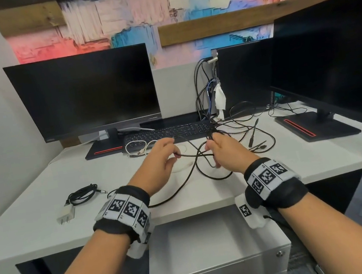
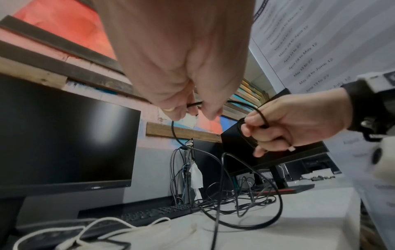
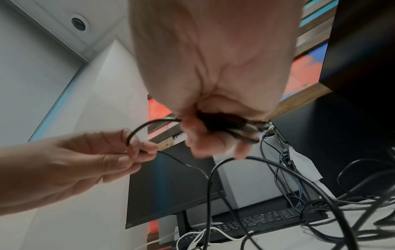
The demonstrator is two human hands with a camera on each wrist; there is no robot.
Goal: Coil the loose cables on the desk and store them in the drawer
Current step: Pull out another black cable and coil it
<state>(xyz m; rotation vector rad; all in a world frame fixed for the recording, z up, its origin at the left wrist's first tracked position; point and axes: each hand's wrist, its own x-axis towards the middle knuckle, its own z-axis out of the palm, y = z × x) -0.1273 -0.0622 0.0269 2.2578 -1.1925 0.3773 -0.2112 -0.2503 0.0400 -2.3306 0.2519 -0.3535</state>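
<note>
Slack black cable [image 1: 198, 157] runs sideways between hands: right hand [image 1: 225, 151] clenches gathered loops, apparently several; left hand [image 1: 158, 157] pinches the feed strand, nearer the loose tail.

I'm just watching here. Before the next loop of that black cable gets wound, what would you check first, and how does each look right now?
1. Right hand grips the loops already made: ok.
2. Left hand pinches the black cable to feed it: ok.
3. Rest of the cable free of the other cables on the desk: cannot tell, they overlap.
4. White cable lies apart by the keyboard: ok.
5. Drawer open for storing: not ok, shut.
</note>
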